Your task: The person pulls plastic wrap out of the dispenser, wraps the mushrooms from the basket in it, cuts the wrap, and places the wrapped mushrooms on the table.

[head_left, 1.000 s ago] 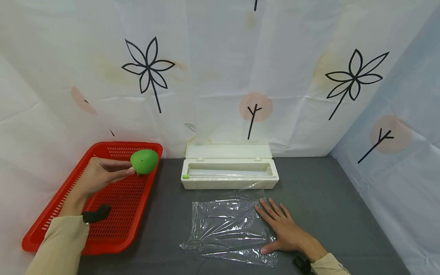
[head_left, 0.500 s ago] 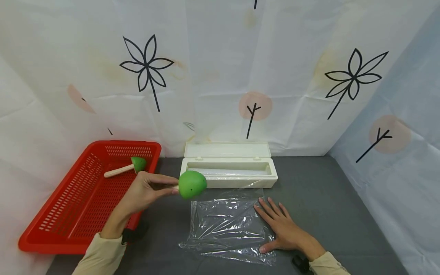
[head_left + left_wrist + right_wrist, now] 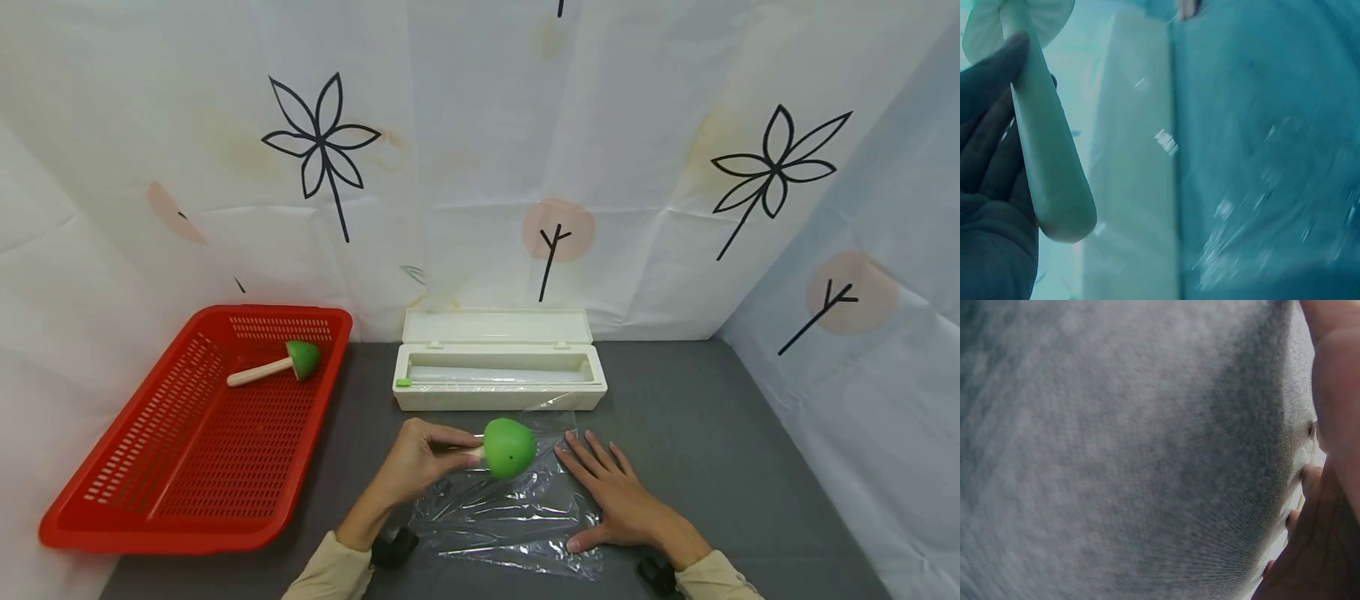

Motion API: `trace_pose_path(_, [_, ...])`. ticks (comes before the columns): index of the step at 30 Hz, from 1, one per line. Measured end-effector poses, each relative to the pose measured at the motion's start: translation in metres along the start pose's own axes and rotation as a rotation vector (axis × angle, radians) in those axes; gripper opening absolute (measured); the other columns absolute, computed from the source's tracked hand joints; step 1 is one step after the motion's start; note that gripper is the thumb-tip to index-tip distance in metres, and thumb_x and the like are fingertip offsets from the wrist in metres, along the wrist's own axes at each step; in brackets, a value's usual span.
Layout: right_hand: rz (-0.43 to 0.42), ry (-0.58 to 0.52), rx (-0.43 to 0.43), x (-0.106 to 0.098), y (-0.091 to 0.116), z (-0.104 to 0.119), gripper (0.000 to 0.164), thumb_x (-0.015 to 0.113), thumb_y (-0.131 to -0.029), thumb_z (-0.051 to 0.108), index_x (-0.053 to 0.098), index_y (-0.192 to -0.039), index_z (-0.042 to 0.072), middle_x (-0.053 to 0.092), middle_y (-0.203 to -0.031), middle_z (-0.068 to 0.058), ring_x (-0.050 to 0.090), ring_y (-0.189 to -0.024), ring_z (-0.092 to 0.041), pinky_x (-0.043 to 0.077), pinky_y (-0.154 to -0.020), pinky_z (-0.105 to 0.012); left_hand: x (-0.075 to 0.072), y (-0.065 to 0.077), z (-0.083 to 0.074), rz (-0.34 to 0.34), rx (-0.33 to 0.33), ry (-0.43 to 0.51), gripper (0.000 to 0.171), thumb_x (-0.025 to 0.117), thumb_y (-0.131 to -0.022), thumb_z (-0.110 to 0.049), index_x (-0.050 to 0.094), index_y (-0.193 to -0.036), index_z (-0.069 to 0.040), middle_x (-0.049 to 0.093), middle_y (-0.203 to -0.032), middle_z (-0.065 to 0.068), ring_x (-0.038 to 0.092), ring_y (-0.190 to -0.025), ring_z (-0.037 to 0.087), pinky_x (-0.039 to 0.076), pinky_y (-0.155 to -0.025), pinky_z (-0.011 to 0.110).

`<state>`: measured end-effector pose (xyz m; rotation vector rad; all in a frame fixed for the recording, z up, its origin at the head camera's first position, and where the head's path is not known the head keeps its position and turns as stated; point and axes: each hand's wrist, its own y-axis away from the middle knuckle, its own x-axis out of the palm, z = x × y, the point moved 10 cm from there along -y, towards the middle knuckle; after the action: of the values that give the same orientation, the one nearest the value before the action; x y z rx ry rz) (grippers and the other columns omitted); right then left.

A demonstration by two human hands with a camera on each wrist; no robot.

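Note:
My left hand (image 3: 420, 462) pinches the pale stem of a toy mushroom with a rounded green cap (image 3: 509, 448). In the head view it overlaps the sheet of clear plastic wrap (image 3: 510, 521). The left wrist view shows the thumb against the smooth stem (image 3: 1054, 144), the cap's underside at the top left corner. My right hand (image 3: 618, 504) lies flat with spread fingers on the wrap's right edge. In the right wrist view, the fingers (image 3: 1311, 481) appear along the right side, by the dark cloth.
A white wrap dispenser (image 3: 498, 400), lid raised, stands behind the sheet, with wrap running out over its front. On the left a red plastic basket (image 3: 187, 546) holds another green-capped toy mushroom (image 3: 302, 358). A printed cloth backdrop (image 3: 465, 167) closes off the rear.
My left hand has carried the mushroom from over the basket rightward to over the plastic wrap, uncovering the other mushroom in the basket. The right hand has stayed in place.

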<state>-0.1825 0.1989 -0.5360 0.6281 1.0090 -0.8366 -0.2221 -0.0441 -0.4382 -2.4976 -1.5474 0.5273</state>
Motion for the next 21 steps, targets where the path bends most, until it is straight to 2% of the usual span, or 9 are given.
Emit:
trace_pose_path(3, [-0.002, -0.007, 0.0, 0.0, 0.0, 0.0, 0.126, 0.072, -0.065, 0.082, 0.026, -0.162, 0.014, 0.017, -0.168, -0.015, 0.01, -0.151, -0.047, 0.005, -0.113, -0.07, 0.016, -0.004, 0.017, 0.001, -0.062, -0.032, 0.02, 0.084, -0.079, 0.001, 0.079, -0.099, 0.003, 0.076, -0.092, 0.015, 0.074, -0.081, 0.024, 0.059, -0.066, 0.028])
trace_pose_path(7, [-0.021, -0.008, -0.014, -0.002, 0.001, 0.002, 0.127, 0.074, -0.065, 0.08, 0.028, -0.161, 0.011, 0.019, -0.167, -0.017, 0.012, -0.15, -0.048, 0.006, -0.112, -0.071, 0.03, -0.009, 0.038, 0.009, -0.12, -0.089, 0.018, 0.086, -0.078, -0.001, 0.081, -0.096, 0.0, 0.077, -0.093, 0.012, 0.074, -0.08, 0.018, 0.058, -0.065, 0.025])
trace_pose_path(14, [-0.025, 0.006, -0.012, -0.003, 0.002, 0.002, 0.129, 0.074, -0.065, 0.081, 0.026, -0.161, 0.008, 0.017, -0.167, -0.016, 0.012, -0.151, -0.048, 0.006, -0.112, -0.07, 0.042, -0.015, 0.06, 0.026, -0.148, -0.228, 0.016, 0.089, -0.077, -0.006, 0.082, -0.091, -0.005, 0.077, -0.088, 0.006, 0.071, -0.078, 0.006, 0.056, -0.065, 0.022])
trace_pose_path(21, [-0.012, -0.016, 0.003, -0.002, 0.002, 0.0, 0.13, 0.075, -0.064, 0.08, 0.026, -0.161, 0.009, 0.016, -0.168, -0.015, 0.01, -0.151, -0.047, 0.004, -0.113, -0.069, 0.05, -0.015, 0.072, 0.049, -0.159, -0.272, 0.019, 0.089, -0.076, -0.006, 0.082, -0.093, -0.006, 0.078, -0.092, 0.005, 0.073, -0.084, 0.011, 0.055, -0.072, 0.022])
